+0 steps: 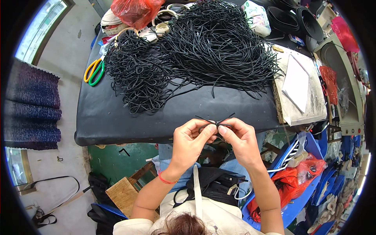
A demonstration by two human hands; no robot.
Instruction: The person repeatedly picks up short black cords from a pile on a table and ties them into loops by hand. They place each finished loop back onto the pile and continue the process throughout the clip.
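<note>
At the near edge of the black-covered table (113, 123), my two hands meet around a thin black cord (217, 122) tied in a small bow. My left hand (192, 137), with a red string on its wrist, pinches one loop between thumb and fingers. Its mate, my right hand (242, 138), pinches the other loop. Two loose cord ends stick up beyond the knot. Farther back lies a large heap of straight black cords (219, 51). To its left, a smaller pile of looped black cords (137, 78) spreads over the table.
Scissors (95, 72) with yellow and green handles lie at the table's left edge. White paper (297, 84) rests on a worn board (307, 115) at right. A red plastic bag (137, 11) sits at the back. Beside my right arm stands a blue bin (291, 209) with red bags.
</note>
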